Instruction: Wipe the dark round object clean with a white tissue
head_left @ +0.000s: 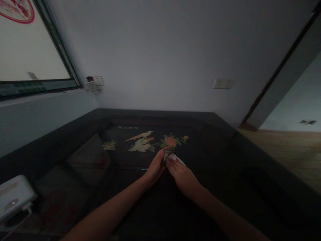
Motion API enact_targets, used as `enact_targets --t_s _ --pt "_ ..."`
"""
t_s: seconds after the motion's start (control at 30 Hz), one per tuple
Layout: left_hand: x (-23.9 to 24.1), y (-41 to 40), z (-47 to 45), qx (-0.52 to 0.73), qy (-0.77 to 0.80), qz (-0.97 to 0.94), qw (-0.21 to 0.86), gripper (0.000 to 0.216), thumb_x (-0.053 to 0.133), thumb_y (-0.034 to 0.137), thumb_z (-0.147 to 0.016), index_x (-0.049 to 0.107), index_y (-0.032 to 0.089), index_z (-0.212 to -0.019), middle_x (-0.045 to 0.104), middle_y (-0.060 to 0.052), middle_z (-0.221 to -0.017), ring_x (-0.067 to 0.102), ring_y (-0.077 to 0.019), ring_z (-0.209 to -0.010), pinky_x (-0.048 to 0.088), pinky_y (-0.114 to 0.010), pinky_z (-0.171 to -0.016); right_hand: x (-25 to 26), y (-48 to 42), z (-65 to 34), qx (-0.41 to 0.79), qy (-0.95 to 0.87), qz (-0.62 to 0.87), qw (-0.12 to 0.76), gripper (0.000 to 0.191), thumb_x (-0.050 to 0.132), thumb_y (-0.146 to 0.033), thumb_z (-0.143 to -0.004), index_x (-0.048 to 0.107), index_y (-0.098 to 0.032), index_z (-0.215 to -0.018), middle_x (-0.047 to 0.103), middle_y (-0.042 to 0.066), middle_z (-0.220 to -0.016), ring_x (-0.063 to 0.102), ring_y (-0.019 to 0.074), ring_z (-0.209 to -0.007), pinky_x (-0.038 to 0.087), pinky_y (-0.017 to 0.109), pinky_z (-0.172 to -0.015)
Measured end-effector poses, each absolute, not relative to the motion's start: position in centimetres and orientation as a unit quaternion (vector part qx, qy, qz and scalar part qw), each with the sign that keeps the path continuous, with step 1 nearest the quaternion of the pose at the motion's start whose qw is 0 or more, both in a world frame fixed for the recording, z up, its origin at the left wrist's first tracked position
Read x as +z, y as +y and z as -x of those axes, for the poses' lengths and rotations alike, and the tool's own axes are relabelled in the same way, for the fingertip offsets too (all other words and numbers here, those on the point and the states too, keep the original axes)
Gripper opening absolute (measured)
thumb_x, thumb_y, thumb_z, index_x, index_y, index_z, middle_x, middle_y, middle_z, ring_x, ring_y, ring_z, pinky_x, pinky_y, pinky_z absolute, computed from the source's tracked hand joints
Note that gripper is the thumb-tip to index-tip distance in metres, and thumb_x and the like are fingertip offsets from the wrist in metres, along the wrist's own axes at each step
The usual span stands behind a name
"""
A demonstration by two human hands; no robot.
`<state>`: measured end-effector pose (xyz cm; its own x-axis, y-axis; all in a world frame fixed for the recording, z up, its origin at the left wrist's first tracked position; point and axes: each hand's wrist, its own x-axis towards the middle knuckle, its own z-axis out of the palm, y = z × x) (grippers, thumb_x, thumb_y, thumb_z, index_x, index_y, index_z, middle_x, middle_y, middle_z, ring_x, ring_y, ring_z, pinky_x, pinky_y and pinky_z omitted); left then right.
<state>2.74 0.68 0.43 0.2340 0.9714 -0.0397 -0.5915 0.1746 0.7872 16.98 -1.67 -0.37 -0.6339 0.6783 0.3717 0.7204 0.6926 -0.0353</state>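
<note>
Above the middle of a glossy black tabletop [213,140] with a painted bird and flowers, my two hands meet. My left hand [155,167] curls around the left side of a small greyish object with a dark rim [169,153]; its kind is hard to make out in the dim light. Against the object's near right side, my right hand [182,172] presses a white cloth or tissue [181,161], fingers closed over it. The hands hide most of both things.
A white box-shaped device [16,194] with a cable stands at the left edge. Behind the table are a wall socket [223,83] and another socket [98,80] with something plugged in. A window [32,50] is at upper left, wooden floor [288,150] at right.
</note>
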Motion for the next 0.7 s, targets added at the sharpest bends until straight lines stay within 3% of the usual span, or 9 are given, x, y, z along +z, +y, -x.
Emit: enact_targets --t_s 0.13,0.27,0.43,0.57,0.7 --pt "0.4 0.7 -2.7 0.551 0.282 -0.345 0.705 0.041 0.058 0.043 -0.084 0.058 0.020 -0.117 0.065 -0.008 -0.112 0.059 -0.0200 -0.099 0.042 -0.031 -0.089 1.2 -2.3 -16.9 0.099 -0.877 0.411 0.230 0.041 0.036 -0.001 -0.081 0.058 -0.006 -0.115 0.064 0.017 -0.115 0.058 0.0232 -0.111 0.043 0.038 -0.100" --pt "0.3 0.6 -2.6 0.546 0.297 -0.351 0.700 0.041 0.057 0.045 -0.083 0.058 0.022 -0.118 0.064 -0.007 -0.112 0.059 -0.0195 -0.096 0.043 -0.030 -0.085 2.3 -2.6 -16.6 0.343 -0.772 0.434 0.313 0.023 0.041 -0.019 -0.089 0.062 -0.012 -0.097 0.067 0.008 -0.089 0.062 0.0186 -0.083 0.049 0.030 -0.078" --pt "0.4 0.6 -2.6 0.543 0.289 -0.351 0.706 0.040 0.057 0.044 -0.084 0.058 0.022 -0.117 0.065 -0.007 -0.109 0.059 -0.0185 -0.092 0.043 -0.030 -0.084 1.3 -2.0 -16.2 0.524 -0.618 0.394 0.434 0.031 0.043 -0.029 -0.088 0.058 -0.012 -0.109 0.066 0.007 -0.088 0.061 0.0192 -0.081 0.049 0.029 -0.071" --pt "0.6 0.5 -2.7 0.549 0.289 -0.343 0.705 0.040 0.058 0.043 -0.083 0.058 0.021 -0.116 0.065 -0.007 -0.109 0.059 -0.0199 -0.096 0.043 -0.031 -0.086 1.3 -2.0 -16.4 0.462 -0.690 0.408 0.380 0.028 0.042 -0.028 -0.090 0.059 -0.011 -0.105 0.067 0.007 -0.087 0.062 0.0193 -0.079 0.050 0.030 -0.071" --pt "0.8 0.4 -2.6 0.546 0.299 -0.347 0.702 0.041 0.059 0.044 -0.082 0.058 0.022 -0.117 0.064 -0.007 -0.114 0.059 -0.0211 -0.101 0.043 -0.031 -0.089 1.6 -2.2 -16.7 0.197 -0.847 0.426 0.250 0.026 0.039 -0.020 -0.092 0.060 -0.009 -0.103 0.068 0.015 -0.099 0.064 0.0234 -0.090 0.051 0.037 -0.083"
